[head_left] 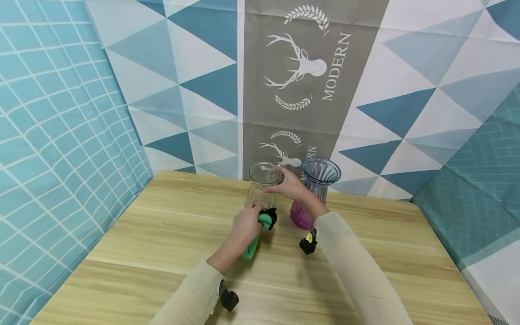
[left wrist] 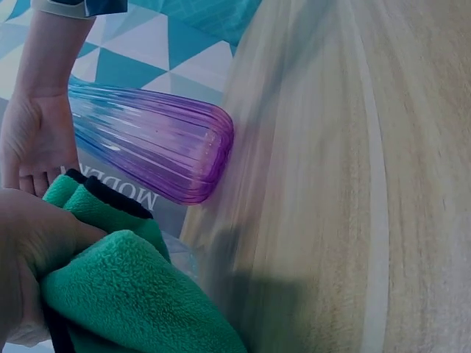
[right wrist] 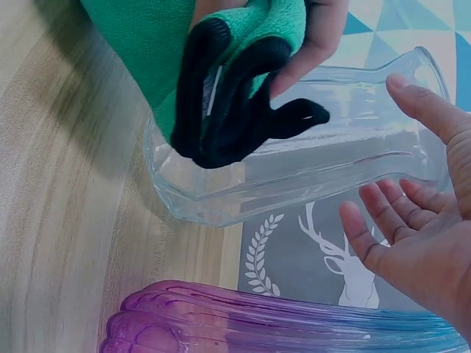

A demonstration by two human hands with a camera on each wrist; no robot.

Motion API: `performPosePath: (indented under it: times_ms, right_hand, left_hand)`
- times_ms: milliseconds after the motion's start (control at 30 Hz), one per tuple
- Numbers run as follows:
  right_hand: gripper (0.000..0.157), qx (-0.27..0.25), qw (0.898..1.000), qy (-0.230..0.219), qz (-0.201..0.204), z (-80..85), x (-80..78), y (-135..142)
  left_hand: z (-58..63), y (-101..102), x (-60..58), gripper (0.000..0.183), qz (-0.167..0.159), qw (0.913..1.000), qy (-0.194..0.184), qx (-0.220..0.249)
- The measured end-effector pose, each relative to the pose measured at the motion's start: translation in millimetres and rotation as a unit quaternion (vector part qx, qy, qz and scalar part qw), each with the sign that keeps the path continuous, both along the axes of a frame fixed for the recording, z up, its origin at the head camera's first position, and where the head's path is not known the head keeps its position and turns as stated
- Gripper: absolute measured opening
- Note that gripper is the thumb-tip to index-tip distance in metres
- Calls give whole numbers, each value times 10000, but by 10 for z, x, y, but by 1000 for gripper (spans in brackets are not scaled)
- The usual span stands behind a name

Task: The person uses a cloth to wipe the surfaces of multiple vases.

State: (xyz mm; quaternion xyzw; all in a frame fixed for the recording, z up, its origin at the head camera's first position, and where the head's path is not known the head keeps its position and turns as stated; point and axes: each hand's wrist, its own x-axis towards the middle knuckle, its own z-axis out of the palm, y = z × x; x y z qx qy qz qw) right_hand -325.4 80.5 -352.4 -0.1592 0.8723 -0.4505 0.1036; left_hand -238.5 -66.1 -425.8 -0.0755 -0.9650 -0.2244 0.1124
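Note:
My left hand (head_left: 245,224) grips a bunched green cloth with black edging (left wrist: 132,287), in front of the lower part of a clear glass vase (right wrist: 316,162). Upright on the table, that vase has a flared rim. At its neck is my right hand (head_left: 290,185), thumb overlapping the glass and fingers extended loosely along the other side, as the right wrist view shows. A ribbed glass vase, blue above and purple below (left wrist: 162,140), stands to the right, partly hidden behind my right forearm in the head view.
Both vases stand near the back edge of the wooden table (head_left: 162,225). Behind it hangs a patterned cloth backdrop (head_left: 203,90) with triangles and deer heads. Blue tiled sheets (head_left: 53,113) close off the left side. A small black wrist camera (head_left: 308,243) hangs under my right cuff.

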Motion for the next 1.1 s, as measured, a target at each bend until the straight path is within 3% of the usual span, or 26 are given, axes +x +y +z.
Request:
performPosePath:
  times_ms: [467,767,933,1100]
  right_hand:
    - [86,-495,9987,79,-81,-77,98,33]
    - [82,-123,9979,348,-529,-90,311,65]
    - [73,-94,9970,365,-680,-39,452,125]
    - [56,-99,9961,559,-676,2,563,215]
  left_hand:
    - [17,-7,60,38,-114,9997,-53,204]
    - [59,-60,101,45,6,9977,-38,681]
    - [77,-87,128,50,-103,9928,40,1194]
    - [87,-98,118,46,-290,9770,-96,2110]
